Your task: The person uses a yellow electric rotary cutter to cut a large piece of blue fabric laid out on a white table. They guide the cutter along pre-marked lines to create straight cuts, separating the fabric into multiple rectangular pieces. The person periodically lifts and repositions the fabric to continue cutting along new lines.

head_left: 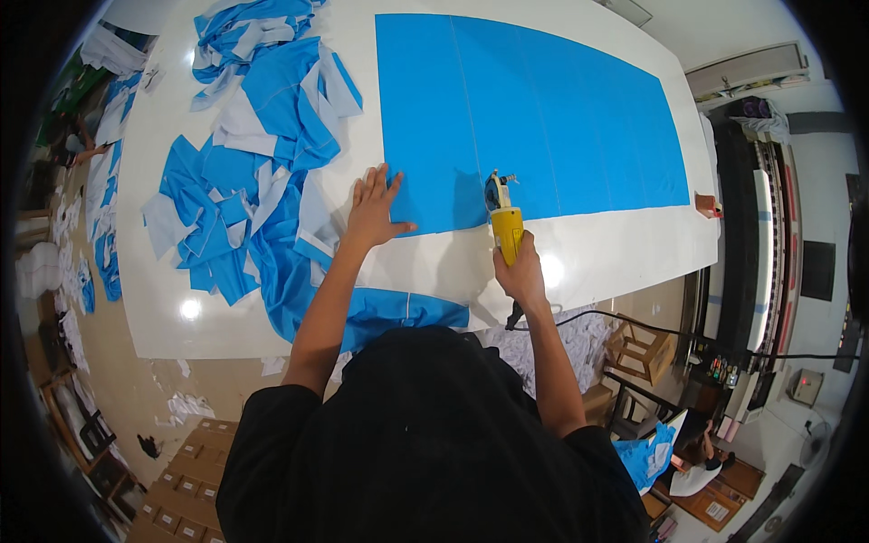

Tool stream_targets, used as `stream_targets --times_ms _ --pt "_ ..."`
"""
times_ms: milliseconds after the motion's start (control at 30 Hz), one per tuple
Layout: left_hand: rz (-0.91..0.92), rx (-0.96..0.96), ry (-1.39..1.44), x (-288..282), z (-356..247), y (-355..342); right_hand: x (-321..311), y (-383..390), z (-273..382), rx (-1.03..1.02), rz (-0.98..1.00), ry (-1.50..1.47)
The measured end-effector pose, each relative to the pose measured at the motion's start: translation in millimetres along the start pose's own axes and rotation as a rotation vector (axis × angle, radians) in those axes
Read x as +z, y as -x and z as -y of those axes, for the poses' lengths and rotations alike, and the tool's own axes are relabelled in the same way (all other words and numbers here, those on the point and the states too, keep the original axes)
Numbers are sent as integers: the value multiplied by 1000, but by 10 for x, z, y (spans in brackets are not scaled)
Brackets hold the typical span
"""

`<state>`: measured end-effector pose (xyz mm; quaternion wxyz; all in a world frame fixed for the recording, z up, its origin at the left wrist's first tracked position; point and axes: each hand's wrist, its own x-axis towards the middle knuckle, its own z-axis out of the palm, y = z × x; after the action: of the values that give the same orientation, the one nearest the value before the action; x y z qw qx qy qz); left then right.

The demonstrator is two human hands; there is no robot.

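Observation:
A large sheet of blue fabric point(561, 118) lies flat on the white table point(634, 240), with thin pale lines running across it. My right hand point(522, 270) is wrapped round the yellow body of an electric rotary fabric cutter point(508, 231). The cutter's metal head and round blade stand at the near edge of the blue sheet. From its rear, a black cord point(634, 321) trails off to the right. My left hand point(373, 210) rests with fingers spread at the sheet's near left corner, partly on the fabric and partly on the table. It holds nothing.
Crumpled blue and white fabric pieces point(272, 118) heap up left of the sheet, and a blue strip point(398, 308) runs along the near edge. A wooden stool point(641, 348) and cardboard boxes point(186, 480) stand on the floor. Other people are at far left and lower right.

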<state>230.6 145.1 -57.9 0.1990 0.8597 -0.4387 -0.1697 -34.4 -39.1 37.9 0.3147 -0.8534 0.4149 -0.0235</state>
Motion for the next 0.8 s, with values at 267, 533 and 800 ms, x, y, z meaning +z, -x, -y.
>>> stream_targets --times_ms 267,533,800 --pt "-36 23 17 24 10 13 26 -627 164 -33 -8 46" --pt "-92 16 20 0 -29 17 29 -1199 295 -147 -47 28" --pt "-78 -1 51 -45 -37 36 23 -1743 573 -86 17 22"
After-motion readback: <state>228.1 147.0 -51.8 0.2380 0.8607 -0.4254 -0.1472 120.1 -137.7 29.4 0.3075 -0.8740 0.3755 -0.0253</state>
